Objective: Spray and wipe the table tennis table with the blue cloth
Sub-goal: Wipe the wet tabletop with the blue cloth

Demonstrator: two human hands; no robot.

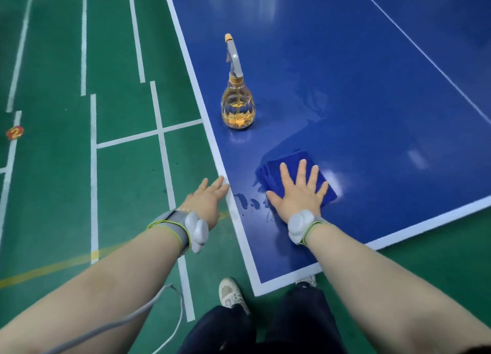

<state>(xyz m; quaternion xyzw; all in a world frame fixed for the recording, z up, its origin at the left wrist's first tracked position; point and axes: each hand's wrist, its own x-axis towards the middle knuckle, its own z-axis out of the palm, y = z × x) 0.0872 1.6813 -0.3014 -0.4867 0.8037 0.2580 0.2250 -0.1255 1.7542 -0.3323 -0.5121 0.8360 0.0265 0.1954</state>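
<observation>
Pressing flat with fingers spread, the right hand lay on the folded blue cloth near the table corner; the left hand, open, touched the white edge; the spray bottle stood upright beyond, wet patches beside the cloth.

One marking can be read: a yellow numeral "2" on a small round red floor marker (its edge looks orange), which lies on the green floor at the far left, touching a white painted line. Nothing else carries readable text.
</observation>
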